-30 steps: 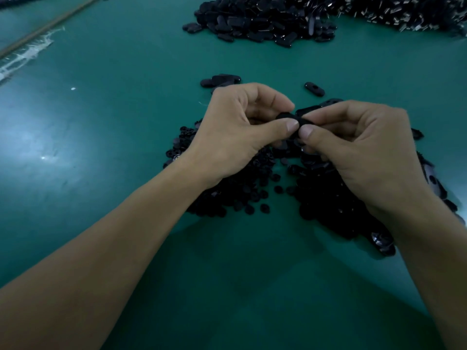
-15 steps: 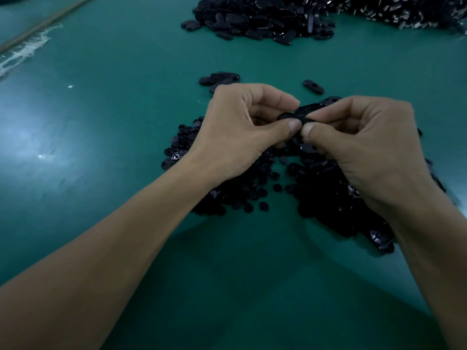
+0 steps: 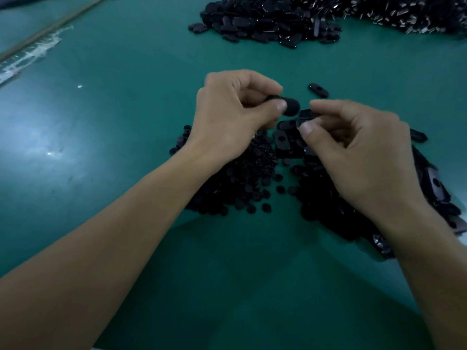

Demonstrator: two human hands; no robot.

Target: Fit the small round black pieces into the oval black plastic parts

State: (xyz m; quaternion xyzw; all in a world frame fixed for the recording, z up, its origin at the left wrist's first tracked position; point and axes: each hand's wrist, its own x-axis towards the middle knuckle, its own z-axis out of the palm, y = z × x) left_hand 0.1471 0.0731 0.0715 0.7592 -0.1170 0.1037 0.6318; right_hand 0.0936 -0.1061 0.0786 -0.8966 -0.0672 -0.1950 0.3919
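Note:
My left hand (image 3: 235, 117) pinches one oval black part (image 3: 292, 106) between thumb and forefinger, held above the green table. My right hand (image 3: 358, 152) sits just to the right of it, apart from the part; its thumb and forefinger are spread with nothing visible between them, the other fingers curled in. Under my left wrist lies a heap of small round black pieces (image 3: 237, 183). A heap of oval black parts (image 3: 326, 205) lies under my right hand and reaches the right edge.
A single oval part (image 3: 318, 90) lies just beyond my hands. A large heap of oval parts (image 3: 265, 21) sits at the far side, with a glinting dark heap (image 3: 409, 13) to its right. A wooden strip with white tape (image 3: 32, 51) crosses the far left.
Both hands were pinching the oval part together. Now my right hand has let go and drawn back to the right, and my left hand has lifted the part slightly away.

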